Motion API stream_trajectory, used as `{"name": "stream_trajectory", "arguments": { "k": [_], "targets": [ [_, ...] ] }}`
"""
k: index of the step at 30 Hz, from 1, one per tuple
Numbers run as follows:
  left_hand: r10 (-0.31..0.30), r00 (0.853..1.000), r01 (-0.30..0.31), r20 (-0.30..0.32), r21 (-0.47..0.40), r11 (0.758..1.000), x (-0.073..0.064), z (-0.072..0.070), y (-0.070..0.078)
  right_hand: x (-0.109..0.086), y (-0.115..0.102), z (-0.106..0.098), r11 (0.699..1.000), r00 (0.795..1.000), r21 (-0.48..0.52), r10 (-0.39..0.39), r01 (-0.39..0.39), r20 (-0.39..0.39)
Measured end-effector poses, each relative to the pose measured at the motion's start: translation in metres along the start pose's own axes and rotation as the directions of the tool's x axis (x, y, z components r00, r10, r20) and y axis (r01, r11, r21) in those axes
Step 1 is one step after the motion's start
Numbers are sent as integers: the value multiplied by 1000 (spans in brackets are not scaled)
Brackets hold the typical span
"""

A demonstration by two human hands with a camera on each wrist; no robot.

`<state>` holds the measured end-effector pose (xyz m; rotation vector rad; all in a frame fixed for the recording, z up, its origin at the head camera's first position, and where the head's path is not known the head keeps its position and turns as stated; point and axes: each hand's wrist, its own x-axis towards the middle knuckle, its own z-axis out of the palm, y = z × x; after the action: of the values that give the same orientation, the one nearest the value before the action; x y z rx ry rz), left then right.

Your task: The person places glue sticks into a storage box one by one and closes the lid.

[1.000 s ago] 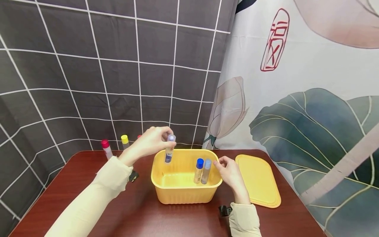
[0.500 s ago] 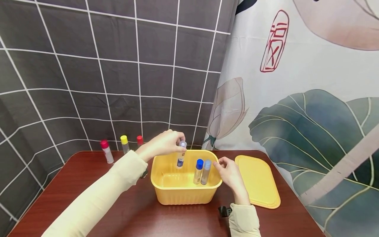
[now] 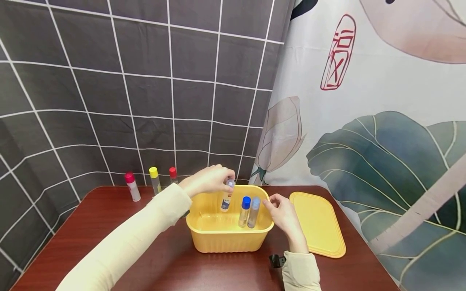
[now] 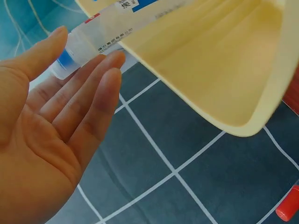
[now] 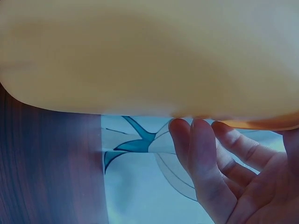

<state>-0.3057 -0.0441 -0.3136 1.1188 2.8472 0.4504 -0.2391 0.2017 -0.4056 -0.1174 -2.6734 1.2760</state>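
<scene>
My left hand (image 3: 209,180) pinches a clear glue stick (image 3: 226,199) by its upper end, between thumb and fingers. The glue stick hangs nearly upright, its blue-and-white labelled lower part inside the yellow bin (image 3: 229,242). In the left wrist view the thumb (image 4: 46,51) presses on the tube's translucent end, above the bin's edge. My right hand (image 3: 283,212) grips the bin's right rim; in the right wrist view its fingertips (image 5: 203,130) meet the rim. Inside the bin, a blue-capped glue stick (image 3: 244,211) and a pale-blue-capped one (image 3: 254,213) stand side by side at the right.
Left of the bin stand glue sticks with a pink-red cap (image 3: 132,188), a yellow cap (image 3: 154,180) and a red cap (image 3: 173,174), the last partly behind the left sleeve. A flat yellow lid (image 3: 318,224) lies right of the bin on the reddish-brown table (image 3: 164,266).
My left hand has moved right and lowered the glue stick further into the bin, towards the two standing ones. The right hand has stayed at the rim.
</scene>
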Motion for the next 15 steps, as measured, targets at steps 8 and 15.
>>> {"name": "stream_trajectory", "arguments": {
  "k": [8, 15],
  "targets": [
    [-8, 999, 4, 44, 95, 996, 3, 16, 5, -1, 3, 2, 1000, 1000, -3, -21, 21, 1],
    [-8, 996, -9, 92, 181, 983, 11, 23, 11, 1, 3, 0, 999, 999, -15, -38, 38, -9]
  ]
}}
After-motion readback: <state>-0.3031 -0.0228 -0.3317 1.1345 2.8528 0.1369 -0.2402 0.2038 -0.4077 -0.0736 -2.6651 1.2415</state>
